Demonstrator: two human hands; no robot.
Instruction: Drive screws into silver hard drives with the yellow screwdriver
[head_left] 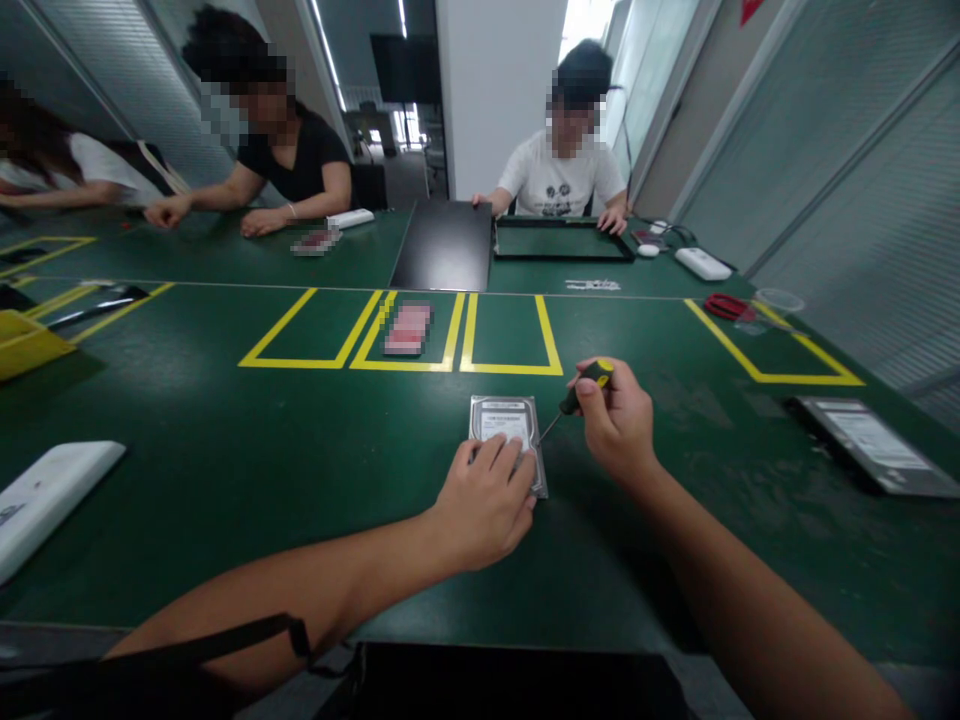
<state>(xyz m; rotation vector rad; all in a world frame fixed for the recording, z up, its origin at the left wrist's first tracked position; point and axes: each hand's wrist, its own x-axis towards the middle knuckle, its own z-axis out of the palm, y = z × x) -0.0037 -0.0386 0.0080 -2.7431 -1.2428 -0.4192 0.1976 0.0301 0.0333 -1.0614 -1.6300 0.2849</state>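
Observation:
A silver hard drive (504, 408) with a white label lies flat on the green table in front of me. My left hand (484, 495) rests over its near part, the fingers bent across the top and holding it down. In my right hand (621, 420) is a screwdriver (573, 399) with a dark green and yellow handle, gripped in a closed hand with the thumb along it. The screwdriver slants down to the left, its tip at the right edge of the drive. Whether the tip sits in a screw is too small to tell.
To the right lies a larger labelled drive (877, 445); at left, a white device (56, 505) and yellow bin (30, 342). Yellow tape (514, 368) marks boxes, one under a pink pack (409, 328). A red cable (726, 307) lies far right. Across, a person holds a black frame (570, 257).

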